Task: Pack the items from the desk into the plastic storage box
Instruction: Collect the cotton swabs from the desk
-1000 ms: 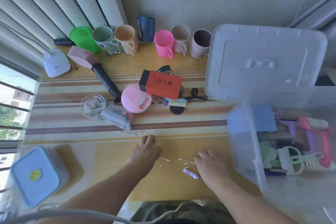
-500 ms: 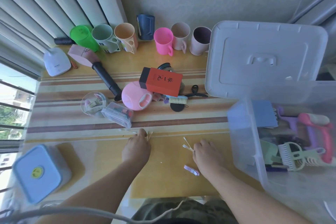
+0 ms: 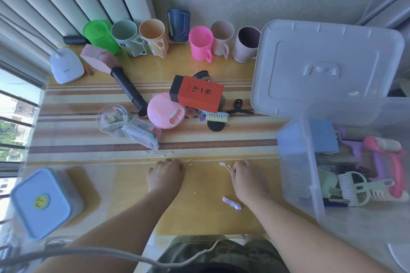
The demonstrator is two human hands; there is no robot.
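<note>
Desk point(image 3: 199, 210) is running out of frame at 9 and 6 o'clock; its right end is lying hidden under the plastic storage box point(image 3: 295, 173), which is sitting at 3 o'clock, open, cut off by the right and bottom edges. Contents are showing blurred through the clear wall: a blue pad, a pale green comb, pink and purple handles; count not readable. The lid point(image 3: 328, 66) is lying flat at 1 o'clock, its near edge touching the box rim.

Seven cups point(image 3: 200, 43) are standing in a row along the wall at 12 o'clock. A clutter pile is sitting at centre: one red carton point(image 3: 197, 93), one pink round case point(image 3: 165, 113), one brush point(image 3: 217, 116), two clear containers point(image 3: 142, 132). Things under the carton are hard to make out.

Open desk is lying between pile and near edge, both hands working there. Left hand point(image 3: 165, 173) is resting knuckles-up, fingers curled under; grip cannot be told. Right hand point(image 3: 246, 175) is pinching a few cotton swabs point(image 3: 225, 166), tips sticking out toward 10 o'clock. Two more loose swabs point(image 3: 158, 153) are lying just beyond the left hand.
</note>
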